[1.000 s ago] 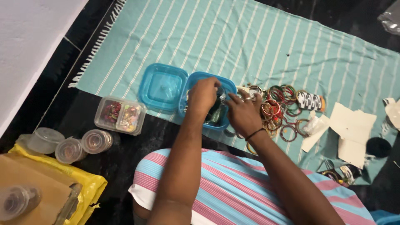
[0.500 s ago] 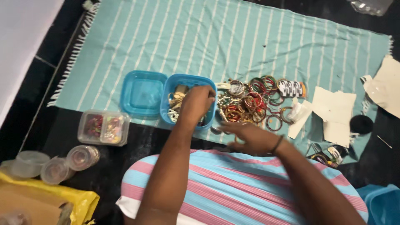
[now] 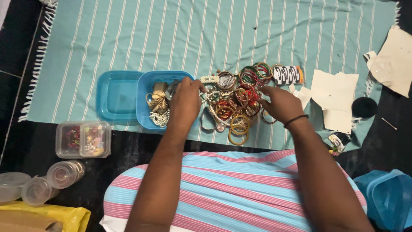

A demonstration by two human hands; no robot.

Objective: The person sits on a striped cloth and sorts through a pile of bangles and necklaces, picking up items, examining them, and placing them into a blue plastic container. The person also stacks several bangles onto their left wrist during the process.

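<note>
Item, my striped shirt [image 3: 231, 189]: pink and blue, filling the near foreground between both forearms.

Item, my left hand [image 3: 185, 103]: it has stayed over the open blue box [image 3: 146, 112] through the last second, now resting on the box's right rim with fingers curled down; I cannot tell whether they pinch anything. The box, at the near edge of the cloth, holds gold pieces and white beads [image 3: 159, 118].

Item, my right hand [image 3: 281, 104]: half a second ago it hung back near my lap; it has come forward again to the right side of the bangle heap [image 3: 236, 101], fingers bent and closing on a bangle at the heap's edge, grip partly hidden. I judge the sorting to be mid-way: the heap is large, the box part filled.

Item, blue lid [image 3: 116, 95]: left of the box, touching it.

Item, clear divided case [image 3: 83, 139] and round clear jars [image 3: 64, 174]: on the dark floor [image 3: 128, 146], near left.

Item, paper scraps [image 3: 334, 99] and a black round object [image 3: 364, 107]: toward the cloth's right edge.

Item, teal striped cloth [image 3: 171, 38]: fringed on its left edge, spread over the floor and carrying everything above.
</note>
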